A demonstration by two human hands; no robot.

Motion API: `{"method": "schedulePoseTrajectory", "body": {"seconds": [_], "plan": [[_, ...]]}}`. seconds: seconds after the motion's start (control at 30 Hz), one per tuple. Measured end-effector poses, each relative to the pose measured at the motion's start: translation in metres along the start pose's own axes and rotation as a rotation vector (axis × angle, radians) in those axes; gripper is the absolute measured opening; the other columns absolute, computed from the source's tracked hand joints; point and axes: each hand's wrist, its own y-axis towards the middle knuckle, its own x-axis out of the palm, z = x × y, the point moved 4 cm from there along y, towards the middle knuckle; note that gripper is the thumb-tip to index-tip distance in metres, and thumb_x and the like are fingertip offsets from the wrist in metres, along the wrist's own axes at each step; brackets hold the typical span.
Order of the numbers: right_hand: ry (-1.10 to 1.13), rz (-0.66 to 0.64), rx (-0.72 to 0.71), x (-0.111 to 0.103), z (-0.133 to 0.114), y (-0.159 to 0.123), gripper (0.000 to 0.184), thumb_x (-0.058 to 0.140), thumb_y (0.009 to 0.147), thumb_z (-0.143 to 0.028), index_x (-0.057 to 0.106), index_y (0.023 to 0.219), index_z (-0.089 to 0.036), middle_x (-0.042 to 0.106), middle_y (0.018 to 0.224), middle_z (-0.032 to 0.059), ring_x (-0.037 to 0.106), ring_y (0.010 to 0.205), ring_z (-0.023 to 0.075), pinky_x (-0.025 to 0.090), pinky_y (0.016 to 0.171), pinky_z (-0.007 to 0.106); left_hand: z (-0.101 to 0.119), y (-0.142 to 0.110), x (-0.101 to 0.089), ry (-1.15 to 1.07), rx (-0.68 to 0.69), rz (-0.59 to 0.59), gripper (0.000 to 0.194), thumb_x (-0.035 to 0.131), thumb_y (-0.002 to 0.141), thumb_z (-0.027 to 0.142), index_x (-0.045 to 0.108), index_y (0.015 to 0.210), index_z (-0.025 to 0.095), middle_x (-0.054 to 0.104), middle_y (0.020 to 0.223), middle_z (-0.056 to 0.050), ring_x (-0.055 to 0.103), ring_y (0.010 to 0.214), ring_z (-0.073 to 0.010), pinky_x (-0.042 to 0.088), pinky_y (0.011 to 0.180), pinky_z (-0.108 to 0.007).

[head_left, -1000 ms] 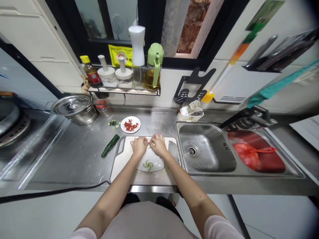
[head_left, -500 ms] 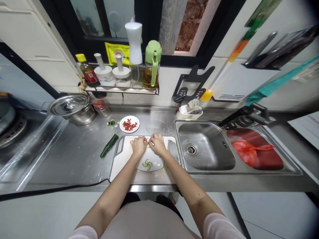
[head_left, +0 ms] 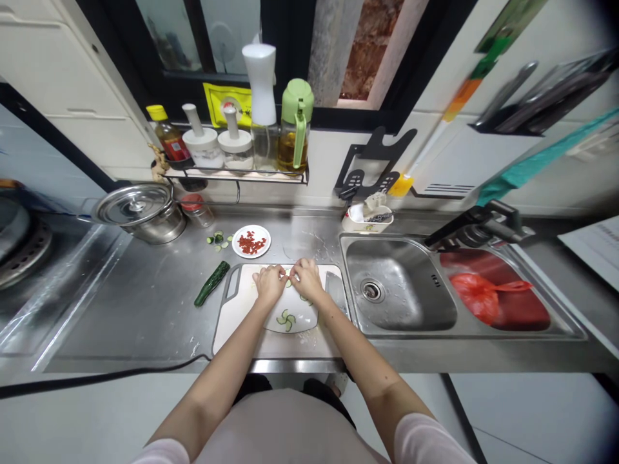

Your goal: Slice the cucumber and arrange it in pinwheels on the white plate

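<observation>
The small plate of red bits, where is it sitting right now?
The small plate of red bits sits on the steel counter just behind the cutting board, left of the sink, beside some cucumber slices.

No legible text anywhere. Yellow sticker (head_left: 227, 103) on the window has a red-white mark, too blurred to read. Sauce bottle (head_left: 169, 138) has a red label, print too small. Paper (head_left: 597, 248) at right: lines unreadable.

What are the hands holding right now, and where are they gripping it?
Both hands, left hand and right hand, pinch a small cucumber slice between their fingertips; the exact grip cannot be told.
</observation>
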Motion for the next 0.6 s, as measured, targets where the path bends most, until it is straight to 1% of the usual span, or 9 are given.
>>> {"method": "schedulePoseTrajectory", "body": {"seconds": [0.17,0.4,0.6], "plan": [[0.003,-0.004,-0.001,-0.0008,-0.0009,-0.0002,0.010,0.058,0.086,-0.027,0.066,0.086,-0.021,0.054,0.108,0.0067,0.039,0.106,0.0235,0.031,0.091,0.034,0.0002,-0.0005,-0.0005,-0.003,-0.004,0.001,0.016,0.059,0.084,0.037,0.067,0.091,0.026,0.069,0.102,-0.004,0.054,0.105,-0.0264,0.028,0.087,-0.040],[0.026,0.032,-0.009,-0.0071,0.0019,0.0005,0.010,0.058,0.086,-0.028,0.066,0.086,-0.022,0.054,0.106,0.0059,0.038,0.107,0.0230,0.031,0.093,0.034,-0.0001,-0.0005,-0.0051,-0.025,-0.019,0.009,0.014,0.058,0.085,0.035,0.067,0.092,0.027,0.070,0.103,-0.004,0.055,0.104,-0.0256,0.029,0.086,-0.039],[0.015,0.003,0.000,-0.0041,0.0002,0.0012,0.009,0.059,0.086,-0.028,0.066,0.086,-0.022,0.054,0.107,0.0059,0.038,0.107,0.0230,0.031,0.091,0.034,0.0014,0.0000,-0.0041,-0.007,-0.018,0.000,0.014,0.059,0.084,0.035,0.067,0.093,0.027,0.069,0.104,-0.004,0.055,0.103,-0.0250,0.029,0.087,-0.039]]}}
